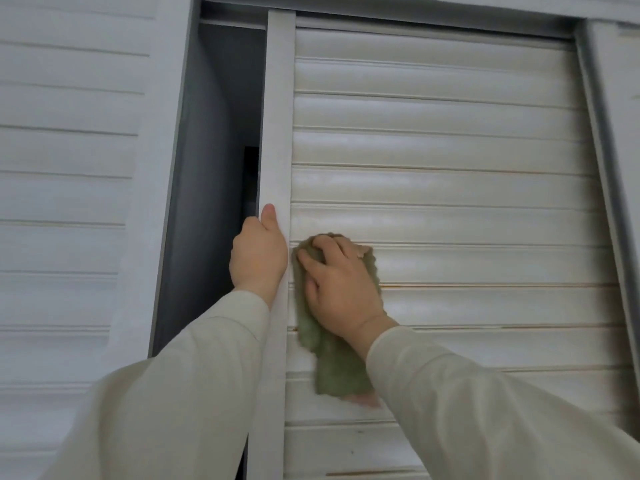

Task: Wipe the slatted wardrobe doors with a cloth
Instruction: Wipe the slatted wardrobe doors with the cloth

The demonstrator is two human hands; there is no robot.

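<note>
Both hands are raised against the white wardrobe, close together but not touching. The left hand [258,252] grips the upright left stile [277,133] of the middle slatted door [433,150]: its fingers curl round the stile's edge into the dark gap, out of sight, and its thumb lies straight up along the stile's front face. The right hand [337,289] presses a green cloth [332,368] flat against the slats just to the right of that stile, with its fingers spread and slightly bent over the cloth's top edge. The cloth sits bunched under the fingers and palm, and the rest of it hangs down the door below the wrist; a small pinkish patch shows at its lower corner. Both arms wear pale cream sleeves [173,410] that reach to the wrists.

The middle door's horizontal slats run the width of the panel, and thin brownish lines show in some of the grooves level with the hand and lower. To the left of the stile a dark opening [214,168] shows the grey inside of the wardrobe. Further left stands another slatted door [69,133], tilted in the wide-angle view. A grey frame post [599,150] edges the middle door on the right, with the edge of a further white panel [620,98] beyond it. A top rail [415,19] runs above the doors.
</note>
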